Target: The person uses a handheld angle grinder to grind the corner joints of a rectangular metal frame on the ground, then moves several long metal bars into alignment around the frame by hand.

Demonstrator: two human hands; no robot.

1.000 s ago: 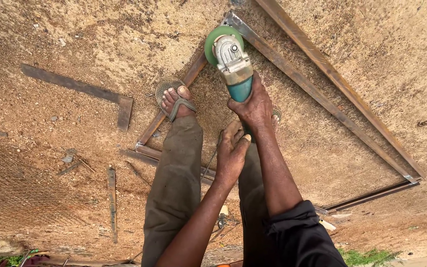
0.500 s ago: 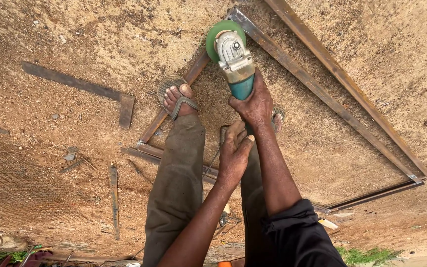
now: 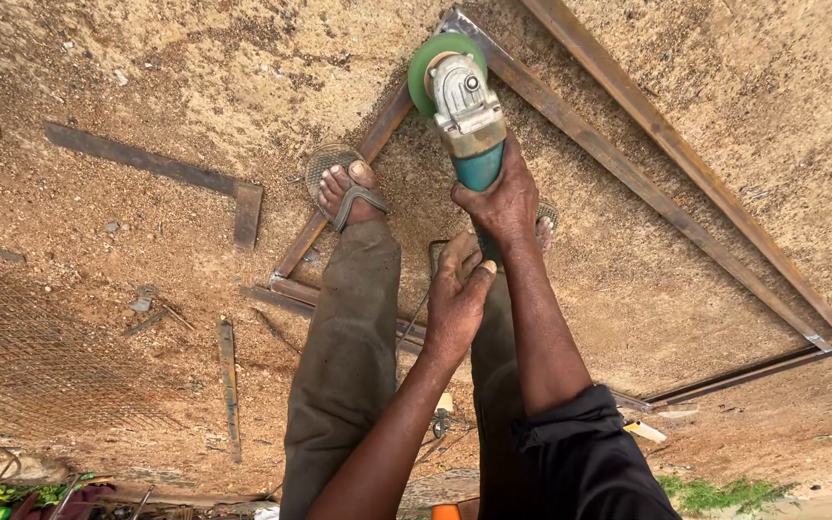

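Note:
My right hand (image 3: pixel 505 197) grips the teal body of an angle grinder (image 3: pixel 464 106). Its green disc guard points at the near corner of a rusty steel angle-iron frame (image 3: pixel 628 173) lying on sandy ground. My left hand (image 3: pixel 456 300) sits just behind, under the right wrist, with its fingers curled around the grinder's dark rear end. A thin cord (image 3: pixel 414 327) trails down from there. My left sandalled foot (image 3: pixel 347 191) stands on the frame's left bar (image 3: pixel 377 135). My right foot (image 3: pixel 543 220) is mostly hidden behind the right hand.
A loose L-shaped steel piece (image 3: pixel 161 166) lies at the left. Wire mesh (image 3: pixel 40 366) covers the ground at the lower left. Short metal offcuts (image 3: pixel 228 380) are scattered near my legs. Grass (image 3: pixel 715 493) edges the bottom right.
The grinder has crept slightly toward the frame's corner. My left hand's fingers, spread before, have closed in behind the right wrist.

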